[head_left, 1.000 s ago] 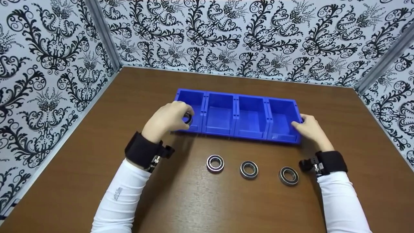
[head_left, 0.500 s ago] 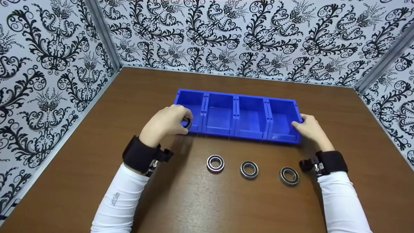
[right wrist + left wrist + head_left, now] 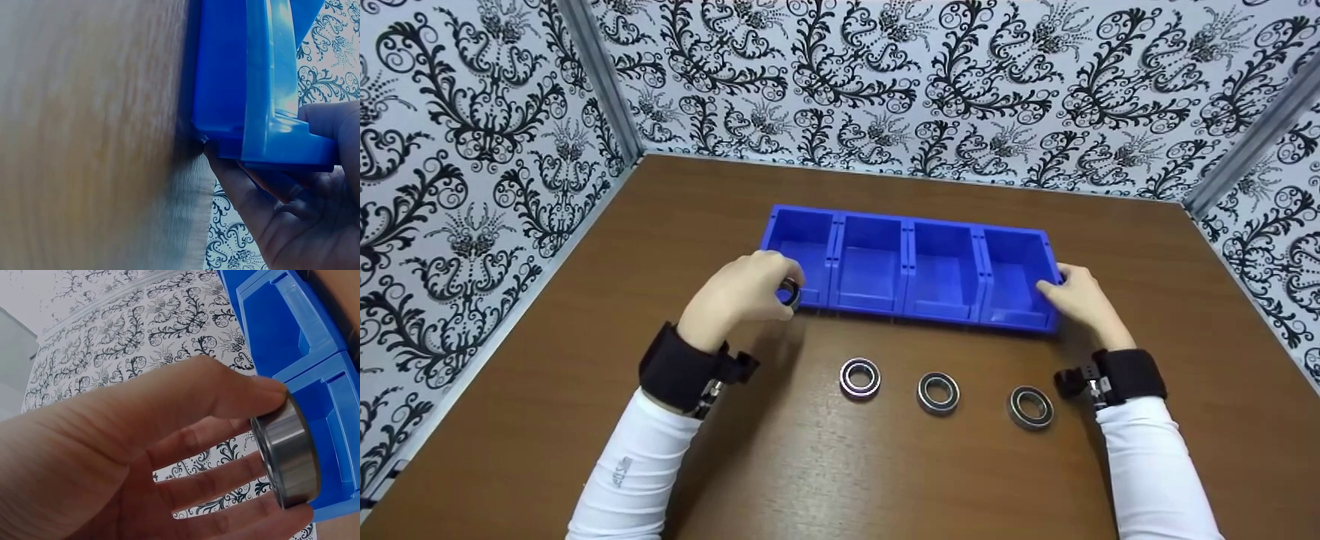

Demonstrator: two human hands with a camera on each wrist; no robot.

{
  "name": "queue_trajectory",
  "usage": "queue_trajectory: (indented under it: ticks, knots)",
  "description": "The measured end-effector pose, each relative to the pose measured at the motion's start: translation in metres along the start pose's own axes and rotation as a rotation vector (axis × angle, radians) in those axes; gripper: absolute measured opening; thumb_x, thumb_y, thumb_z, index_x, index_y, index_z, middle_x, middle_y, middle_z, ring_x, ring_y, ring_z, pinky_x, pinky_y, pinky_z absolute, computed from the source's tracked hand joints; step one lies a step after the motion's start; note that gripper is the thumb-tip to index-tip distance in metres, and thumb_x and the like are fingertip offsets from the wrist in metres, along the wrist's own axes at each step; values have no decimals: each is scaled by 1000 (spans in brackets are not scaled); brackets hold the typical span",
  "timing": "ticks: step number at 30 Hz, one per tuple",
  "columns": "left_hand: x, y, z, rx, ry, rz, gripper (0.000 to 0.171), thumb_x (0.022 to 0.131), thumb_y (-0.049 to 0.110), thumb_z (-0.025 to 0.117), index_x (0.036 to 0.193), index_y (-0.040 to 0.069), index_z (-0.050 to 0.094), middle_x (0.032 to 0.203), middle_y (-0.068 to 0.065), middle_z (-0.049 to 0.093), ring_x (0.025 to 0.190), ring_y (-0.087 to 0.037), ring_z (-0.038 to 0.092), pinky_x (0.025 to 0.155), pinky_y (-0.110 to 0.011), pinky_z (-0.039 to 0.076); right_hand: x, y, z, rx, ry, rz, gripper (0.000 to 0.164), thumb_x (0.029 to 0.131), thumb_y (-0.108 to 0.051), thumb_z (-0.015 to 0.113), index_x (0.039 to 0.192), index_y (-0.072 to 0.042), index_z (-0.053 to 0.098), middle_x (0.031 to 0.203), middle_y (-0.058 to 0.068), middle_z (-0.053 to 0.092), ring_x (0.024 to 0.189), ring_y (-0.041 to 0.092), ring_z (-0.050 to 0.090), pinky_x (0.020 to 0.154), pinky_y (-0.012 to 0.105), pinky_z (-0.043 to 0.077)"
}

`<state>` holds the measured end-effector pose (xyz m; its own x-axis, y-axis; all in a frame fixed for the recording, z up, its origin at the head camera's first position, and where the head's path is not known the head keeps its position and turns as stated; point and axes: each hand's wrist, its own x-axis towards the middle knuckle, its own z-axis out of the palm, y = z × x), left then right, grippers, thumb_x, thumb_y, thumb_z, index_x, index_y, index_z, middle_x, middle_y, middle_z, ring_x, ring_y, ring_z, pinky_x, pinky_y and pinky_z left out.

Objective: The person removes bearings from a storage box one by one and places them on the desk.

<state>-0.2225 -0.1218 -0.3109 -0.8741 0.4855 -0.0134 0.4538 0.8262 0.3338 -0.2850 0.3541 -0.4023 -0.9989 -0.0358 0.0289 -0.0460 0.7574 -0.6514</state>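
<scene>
My left hand [image 3: 744, 291] pinches a ball bearing [image 3: 291, 453] between thumb and fingers, with the ring standing on edge. In the head view this bearing is just before the front of the leftmost compartment of a blue four-part bin [image 3: 870, 289]. At the bin's right end my right hand [image 3: 1078, 300] grips the side wall, thumb over the rim and fingers outside, as the right wrist view also shows. Three more bearings lie flat on the table in front of the bin: a left one [image 3: 859, 378], a middle one [image 3: 937, 394] and a right one [image 3: 1030, 408].
The brown wooden table [image 3: 885, 480] carries the bin and bearings. Patterned white panels [image 3: 885, 90] close off its back and sides, joined by grey corner posts [image 3: 598, 79]. Black straps with small cameras [image 3: 679, 367] sit on both wrists.
Holding the bearing, my left hand has drawn slightly back toward me and left, away from the leftmost compartment. The right hand, the bin and the three table bearings have stayed put.
</scene>
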Motion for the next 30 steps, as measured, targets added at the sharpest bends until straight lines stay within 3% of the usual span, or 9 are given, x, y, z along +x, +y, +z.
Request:
queue_trajectory:
  ticks: [9, 15, 24, 30]
  knots:
    - [-7, 2, 3, -2, 4, 28, 31, 78, 5, 73, 109, 3, 75, 111, -16, 72, 109, -37, 66, 90, -52, 54, 1, 0, 0, -9, 6, -6, 43, 97, -11, 57, 128, 19, 59, 111, 31, 69, 81, 12, 61, 71, 22, 47]
    - [-10, 4, 5, -1, -8, 37, 28, 78, 4, 72, 106, 3, 76, 107, -15, 71, 104, -35, 67, 86, -52, 54, 2, 0, 0, -15, 4, -10, 45, 97, -11, 56, 130, 19, 58, 114, 33, 68, 84, 16, 63, 72, 22, 48]
    - [-14, 6, 8, -11, -19, 41, 25, 81, 4, 72, 105, 3, 76, 105, -15, 71, 99, -31, 67, 84, -49, 55, 2, 1, 0, -18, -5, -11, 46, 98, -11, 56, 133, 20, 56, 118, 36, 66, 95, 32, 66, 74, 24, 48]
    - [-16, 5, 10, -19, -31, 27, 29, 79, 8, 76, 108, 2, 76, 109, -15, 71, 103, -31, 66, 88, -49, 54, 2, 1, 0, -4, -5, -2, 45, 98, -10, 56, 132, 19, 57, 116, 34, 67, 85, 18, 64, 72, 21, 48]
